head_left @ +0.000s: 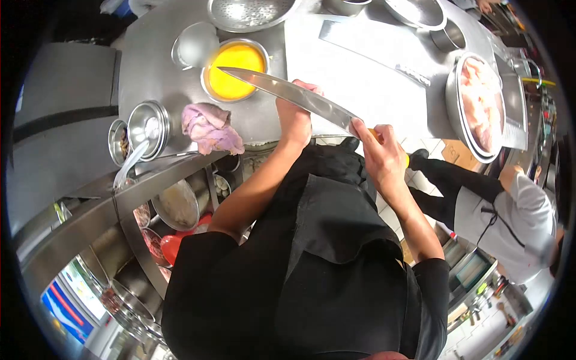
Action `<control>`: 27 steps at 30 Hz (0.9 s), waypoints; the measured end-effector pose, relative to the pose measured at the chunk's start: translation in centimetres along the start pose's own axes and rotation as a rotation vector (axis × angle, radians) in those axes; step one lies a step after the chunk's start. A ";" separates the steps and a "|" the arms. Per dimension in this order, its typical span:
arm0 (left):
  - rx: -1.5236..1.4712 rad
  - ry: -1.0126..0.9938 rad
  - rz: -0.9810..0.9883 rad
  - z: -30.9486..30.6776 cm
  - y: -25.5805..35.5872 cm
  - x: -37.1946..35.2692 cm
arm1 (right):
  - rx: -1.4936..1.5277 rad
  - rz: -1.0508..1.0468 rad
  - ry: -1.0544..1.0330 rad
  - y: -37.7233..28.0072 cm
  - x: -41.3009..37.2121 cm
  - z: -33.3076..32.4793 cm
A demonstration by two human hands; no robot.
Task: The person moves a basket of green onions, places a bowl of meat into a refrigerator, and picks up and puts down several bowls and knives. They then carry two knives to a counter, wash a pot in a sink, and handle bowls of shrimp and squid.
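Observation:
My right hand (384, 153) is wrapped round the yellow handle of a long knife (300, 96). The blade slants up to the left, its tip over a metal bowl of yellow liquid (237, 72). My left hand (294, 117) is partly behind the blade, at the near left edge of a white cutting board (366, 90). Its fingers look curled, and the blade hides what they hold, if anything. On the board's far side lies a broad cleaver (375, 54). Left of my left hand, a crumpled pinkish cloth (210, 128) rests on the steel table.
A bowl of pale raw meat (480, 105) stands at the table's right. Stacked metal bowls (149, 129) with a ladle are at the left. A colander (249, 12) sits at the back. To the right stands a co-worker (504, 216); shelves with pans (177, 204) are below.

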State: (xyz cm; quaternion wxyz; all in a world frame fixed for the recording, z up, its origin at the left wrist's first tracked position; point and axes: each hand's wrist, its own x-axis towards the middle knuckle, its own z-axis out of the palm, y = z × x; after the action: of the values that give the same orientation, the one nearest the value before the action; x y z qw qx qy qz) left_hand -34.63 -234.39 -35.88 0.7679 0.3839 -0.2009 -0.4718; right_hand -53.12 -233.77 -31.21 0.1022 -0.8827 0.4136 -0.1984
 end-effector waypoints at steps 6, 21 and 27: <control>0.009 0.005 -0.050 0.3 -0.4 -0.1 | -0.032 0.056 -0.025 -0.1 -0.8 0.1; -0.018 0.002 -0.045 -0.5 -0.6 -0.3 | -0.005 0.071 -0.040 -0.8 -0.6 -0.2; -0.025 0.013 -0.066 -0.5 -0.6 -0.5 | -0.019 0.071 -0.033 -0.7 -0.8 -0.1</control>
State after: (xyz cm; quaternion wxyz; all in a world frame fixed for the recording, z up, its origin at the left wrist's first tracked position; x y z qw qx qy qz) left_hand -34.88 -233.90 -36.63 0.7579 0.3838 -0.1772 -0.4970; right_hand -53.20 -232.71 -31.07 0.1078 -0.8715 0.4448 -0.1762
